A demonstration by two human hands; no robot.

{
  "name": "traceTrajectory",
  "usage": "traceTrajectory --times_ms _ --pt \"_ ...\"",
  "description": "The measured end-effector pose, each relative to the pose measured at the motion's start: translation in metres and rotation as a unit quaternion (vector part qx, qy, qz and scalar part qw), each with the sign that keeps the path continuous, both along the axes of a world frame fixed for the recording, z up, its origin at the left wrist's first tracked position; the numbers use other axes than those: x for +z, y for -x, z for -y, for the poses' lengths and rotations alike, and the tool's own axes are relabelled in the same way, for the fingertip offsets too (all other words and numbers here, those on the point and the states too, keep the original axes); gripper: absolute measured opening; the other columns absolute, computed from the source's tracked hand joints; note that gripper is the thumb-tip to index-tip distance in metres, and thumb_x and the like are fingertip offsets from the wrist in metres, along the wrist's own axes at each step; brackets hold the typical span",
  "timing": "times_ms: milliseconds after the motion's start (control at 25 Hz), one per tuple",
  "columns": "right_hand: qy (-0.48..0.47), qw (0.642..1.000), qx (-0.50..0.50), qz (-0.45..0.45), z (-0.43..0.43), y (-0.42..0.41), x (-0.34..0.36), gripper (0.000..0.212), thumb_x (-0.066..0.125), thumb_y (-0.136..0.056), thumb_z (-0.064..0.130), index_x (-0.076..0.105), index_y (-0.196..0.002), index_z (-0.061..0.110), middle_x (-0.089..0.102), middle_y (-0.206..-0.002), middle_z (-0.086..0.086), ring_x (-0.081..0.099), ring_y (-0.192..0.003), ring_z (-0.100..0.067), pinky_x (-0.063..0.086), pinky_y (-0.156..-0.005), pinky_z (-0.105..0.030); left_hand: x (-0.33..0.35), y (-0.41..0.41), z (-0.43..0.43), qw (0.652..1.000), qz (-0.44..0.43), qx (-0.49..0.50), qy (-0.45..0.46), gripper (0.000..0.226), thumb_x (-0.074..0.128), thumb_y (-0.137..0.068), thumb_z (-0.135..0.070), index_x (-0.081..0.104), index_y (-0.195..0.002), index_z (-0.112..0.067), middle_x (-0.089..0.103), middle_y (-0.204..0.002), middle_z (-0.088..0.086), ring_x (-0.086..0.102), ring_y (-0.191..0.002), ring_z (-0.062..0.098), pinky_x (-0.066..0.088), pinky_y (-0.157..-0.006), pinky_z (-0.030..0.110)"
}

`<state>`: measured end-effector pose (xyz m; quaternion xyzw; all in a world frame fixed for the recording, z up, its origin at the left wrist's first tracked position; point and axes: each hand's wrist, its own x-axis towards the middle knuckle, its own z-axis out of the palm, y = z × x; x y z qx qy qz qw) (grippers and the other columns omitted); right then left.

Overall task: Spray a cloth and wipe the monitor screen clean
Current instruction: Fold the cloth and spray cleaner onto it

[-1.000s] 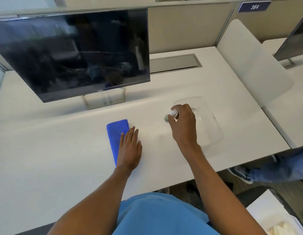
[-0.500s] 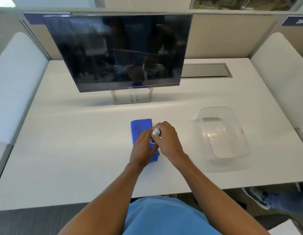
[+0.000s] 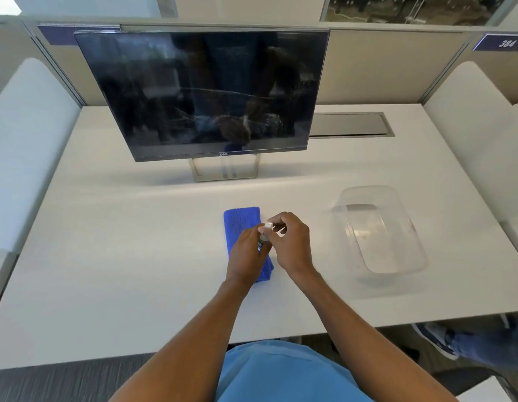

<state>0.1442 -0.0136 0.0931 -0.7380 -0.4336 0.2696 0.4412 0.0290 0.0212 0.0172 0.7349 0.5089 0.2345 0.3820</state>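
A dark monitor (image 3: 205, 94) with smears on its screen stands at the back of the white desk (image 3: 121, 242). In front of it lies a folded blue cloth (image 3: 240, 224). Above the cloth, my left hand (image 3: 247, 259) grips the body of a small spray bottle (image 3: 263, 240). My right hand (image 3: 291, 245) pinches the bottle's clear cap at the top. The bottle is mostly hidden between my fingers.
A clear plastic container (image 3: 379, 230) sits on the desk to the right of my hands. A metal cable hatch (image 3: 350, 124) is set into the desk behind it. White dividers stand on both sides. Another person's shoe (image 3: 437, 338) shows at lower right.
My right hand carried the spray bottle from the container to above the cloth. My left hand lifted off the cloth and took hold of the bottle's body. The camera view swung left.
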Motion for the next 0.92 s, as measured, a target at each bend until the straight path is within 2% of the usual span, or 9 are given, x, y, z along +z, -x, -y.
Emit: traceTrajectory --times_ms 80,240,360,440,520,640,800,920 --pt "-0.002 1.0 -0.009 0.0 0.0 -0.001 -0.002 0.01 0.081 -0.087 0.013 0.072 -0.088 0.017 0.072 -0.089 0.01 0.066 -0.083 -0.011 0.047 -0.074 -0.01 0.001 -0.002 0.0 1.0 -0.006 -0.007 -0.011 0.029 0.065 -0.104 -0.028 0.063 -0.133 -0.025 0.069 -0.117 -0.01 0.06 -0.107 0.01 0.047 -0.084 0.023" --pt "-0.013 1.0 -0.021 0.0 0.001 -0.005 -0.002 0.008 0.08 -0.089 0.009 0.075 -0.091 0.014 0.076 -0.092 0.006 0.069 -0.085 -0.01 0.046 -0.077 -0.006 0.005 -0.004 0.001 0.999 -0.012 -0.012 -0.044 0.022 0.063 -0.105 -0.029 0.06 -0.126 -0.032 0.055 -0.103 -0.025 0.05 -0.095 0.002 0.035 -0.075 0.01" --pt "-0.023 1.0 -0.011 0.012 -0.002 -0.01 0.001 0.013 0.076 -0.092 0.009 0.077 -0.102 0.018 0.077 -0.103 0.006 0.069 -0.095 -0.006 0.044 -0.084 -0.003 0.004 -0.004 -0.001 0.999 -0.017 -0.022 -0.036 0.012 0.06 -0.106 -0.035 0.059 -0.117 -0.032 0.056 -0.098 -0.022 0.051 -0.093 0.005 0.037 -0.072 0.016" --pt "-0.032 0.999 -0.007 0.022 -0.007 -0.016 0.004 0.016 0.074 -0.095 0.01 0.078 -0.108 0.018 0.076 -0.108 0.007 0.068 -0.1 -0.007 0.043 -0.087 -0.003 0.002 -0.005 0.0 0.999 -0.019 -0.022 -0.03 0.016 0.061 -0.105 -0.039 0.06 -0.119 -0.03 0.057 -0.098 -0.021 0.051 -0.093 0.005 0.038 -0.074 0.023" --pt "-0.049 0.998 -0.018 0.039 -0.012 -0.025 0.003 0.021 0.075 -0.095 0.007 0.078 -0.114 0.016 0.075 -0.11 0.005 0.067 -0.097 -0.008 0.044 -0.084 -0.004 0.003 -0.007 0.0 0.999 -0.024 -0.025 -0.028 0.023 0.061 -0.105 -0.043 0.06 -0.122 -0.029 0.057 -0.1 -0.02 0.05 -0.097 0.003 0.039 -0.077 0.024" --pt "-0.049 0.995 -0.055 0.06 -0.015 -0.042 -0.009 0.025 0.076 -0.094 0.003 0.075 -0.117 0.011 0.071 -0.109 -0.001 0.067 -0.091 -0.013 0.05 -0.081 -0.01 0.004 -0.01 -0.003 0.999 -0.028 -0.021 -0.024 0.032 0.062 -0.105 -0.045 0.06 -0.13 -0.026 0.056 -0.104 -0.017 0.049 -0.099 0.003 0.039 -0.082 0.025" --pt "0.02 0.993 -0.111 0.034 -0.021 -0.067 -0.031 0.021 0.075 -0.093 0.0 0.07 -0.112 0.006 0.074 -0.103 -0.007 0.069 -0.091 -0.022 0.062 -0.084 -0.036 0.004 -0.008 -0.005 0.999 -0.024 -0.018 -0.024 0.033 0.062 -0.104 -0.045 0.06 -0.13 -0.025 0.056 -0.105 -0.016 0.049 -0.099 0.004 0.04 -0.082 0.025" --pt "0.064 0.991 -0.109 0.046 -0.028 -0.08 -0.044 0.019 0.071 -0.094 -0.004 0.069 -0.112 0.003 0.073 -0.106 -0.012 0.069 -0.095 -0.026 0.06 -0.089 -0.043 0.003 -0.008 -0.008 0.999 -0.029 -0.019 -0.021 0.034 0.062 -0.104 -0.046 0.06 -0.13 -0.024 0.056 -0.106 -0.016 0.049 -0.1 0.003 0.04 -0.083 0.024"
